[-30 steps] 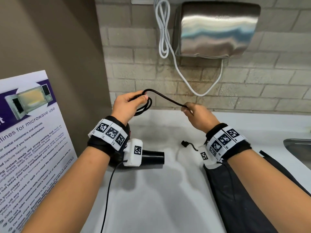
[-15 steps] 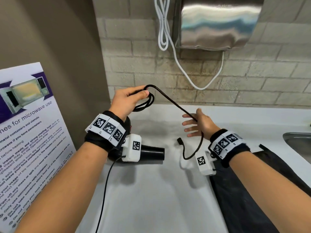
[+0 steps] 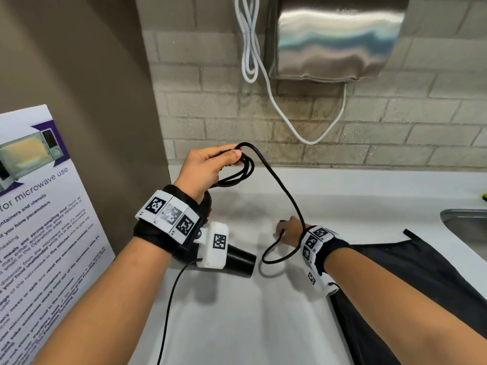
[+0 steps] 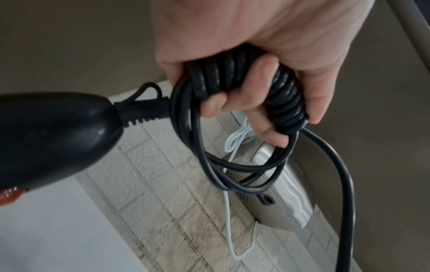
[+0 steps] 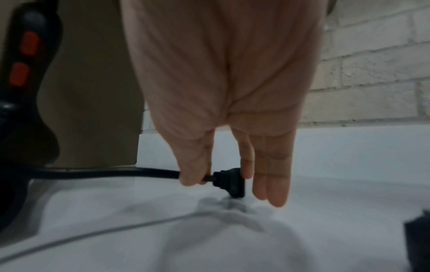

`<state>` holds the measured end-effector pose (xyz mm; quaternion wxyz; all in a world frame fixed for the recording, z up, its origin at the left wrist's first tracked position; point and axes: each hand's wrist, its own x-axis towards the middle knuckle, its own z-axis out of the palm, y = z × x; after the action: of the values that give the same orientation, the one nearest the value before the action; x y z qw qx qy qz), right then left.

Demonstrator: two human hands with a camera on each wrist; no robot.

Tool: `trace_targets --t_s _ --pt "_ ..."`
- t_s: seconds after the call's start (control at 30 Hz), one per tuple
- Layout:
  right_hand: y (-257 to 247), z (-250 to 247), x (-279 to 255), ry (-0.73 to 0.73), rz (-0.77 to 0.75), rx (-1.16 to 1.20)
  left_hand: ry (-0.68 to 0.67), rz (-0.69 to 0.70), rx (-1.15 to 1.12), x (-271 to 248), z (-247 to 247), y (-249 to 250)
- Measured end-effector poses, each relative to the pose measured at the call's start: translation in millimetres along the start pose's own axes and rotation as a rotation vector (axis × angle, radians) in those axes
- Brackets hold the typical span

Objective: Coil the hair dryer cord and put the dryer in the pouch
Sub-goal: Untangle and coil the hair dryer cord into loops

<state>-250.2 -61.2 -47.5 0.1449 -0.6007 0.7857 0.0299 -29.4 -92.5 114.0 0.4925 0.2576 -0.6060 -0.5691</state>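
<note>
My left hand (image 3: 224, 160) is raised over the counter and grips several coiled loops of the black cord (image 4: 242, 73). The black hair dryer (image 3: 238, 262) lies below that wrist, nozzle pointing right; its handle (image 4: 51, 136) shows in the left wrist view. From the coil the cord (image 3: 284, 193) arcs down to my right hand (image 3: 288, 230), low on the counter. There the thumb and forefinger of the right hand (image 5: 221, 174) pinch the cord right at the plug (image 5: 230, 182). The black pouch (image 3: 421, 285) lies flat under my right forearm.
A steel hand dryer (image 3: 337, 40) with a looped white cable (image 3: 250, 48) hangs on the brick wall. A sink (image 3: 466, 227) sits at the right edge. A microwave poster (image 3: 39, 206) leans at the left. The white counter (image 3: 263, 325) runs between.
My right hand let go of the cord near the coil, dropped to the counter and took hold at the plug. The left hand kept its coil, and a long slack loop now hangs between.
</note>
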Motion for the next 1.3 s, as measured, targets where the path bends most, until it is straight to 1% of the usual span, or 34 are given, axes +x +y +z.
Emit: trace_targets --t_s 0.07,0.13,0.2,0.27,0.37,0.43,0.5,0.53,0.6,0.63,0.67,0.7,0.73,0.8,0.83,0.93,1.0,1.07,1.1,1.17,1.2,1.23,1.27,1.3 --pt "1 2 1 0.005 0.004 0.022 0.017 -0.017 -0.023 0 -1 2" --pt "3 3 2 0.072 0.009 0.089 0.024 -0.035 -0.015 1 -3 2" --pt "5 -1 -1 0.215 0.008 0.207 0.026 -0.042 0.003 4 -7 -1" --pt "4 -14 -7 0.371 -0.048 0.249 0.026 -0.052 -0.008 6 -11 -2" --pt "-7 -42 -25 0.543 -0.218 0.287 0.054 -0.077 -0.034 7 -11 2" --pt "-17 -59 -35 0.615 -0.282 0.299 0.072 -0.089 -0.051 6 -8 7" --pt "-27 -71 -43 0.713 -0.324 0.383 0.074 -0.101 -0.068 6 -7 9" --pt "-33 -76 -49 0.788 -0.372 0.461 0.075 -0.107 -0.075 6 -6 9" --pt "-49 -84 -62 0.974 -0.558 0.610 0.080 -0.109 -0.076 6 -5 9" --pt "-56 -85 -68 1.061 -0.676 0.631 0.081 -0.107 -0.073 7 -4 9" --pt "-63 -85 -73 1.114 -0.780 0.623 0.080 -0.106 -0.068 7 -4 9" --pt "-70 -85 -74 1.120 -0.846 0.611 0.074 -0.108 -0.061 7 -4 10" --pt "-77 -85 -74 1.084 -0.871 0.616 0.063 -0.112 -0.051 6 -3 10" --pt "-87 -87 -69 0.993 -0.841 0.615 0.031 -0.127 -0.025 6 -5 10" --pt "-92 -88 -66 0.990 -0.826 0.567 0.018 -0.137 -0.017 6 -7 10" --pt "-100 -88 -55 1.081 -0.826 0.339 0.012 -0.175 -0.047 8 -15 7" --pt "-105 -90 -51 1.103 -0.777 0.288 0.007 -0.193 -0.066 8 -19 5" --pt "-108 -92 -48 1.110 -0.736 0.334 -0.015 -0.185 -0.045 8 -19 6" --pt "-109 -94 -48 1.112 -0.703 0.399 -0.030 -0.179 -0.029 7 -18 6" --pt "-113 -101 -47 1.099 -0.577 0.571 -0.057 -0.178 -0.008 7 -17 7" --pt "-116 -106 -46 1.069 -0.507 0.660 -0.070 -0.185 -0.003 7 -17 7" --pt "-119 -110 -46 1.032 -0.473 0.726 -0.087 -0.191 0.003 6 -17 8" --pt "-122 -113 -45 1.006 -0.497 0.760 -0.101 -0.191 0.008 5 -18 9" --pt "-124 -115 -46 0.994 -0.567 0.760 -0.110 -0.185 0.008 4 -17 10"
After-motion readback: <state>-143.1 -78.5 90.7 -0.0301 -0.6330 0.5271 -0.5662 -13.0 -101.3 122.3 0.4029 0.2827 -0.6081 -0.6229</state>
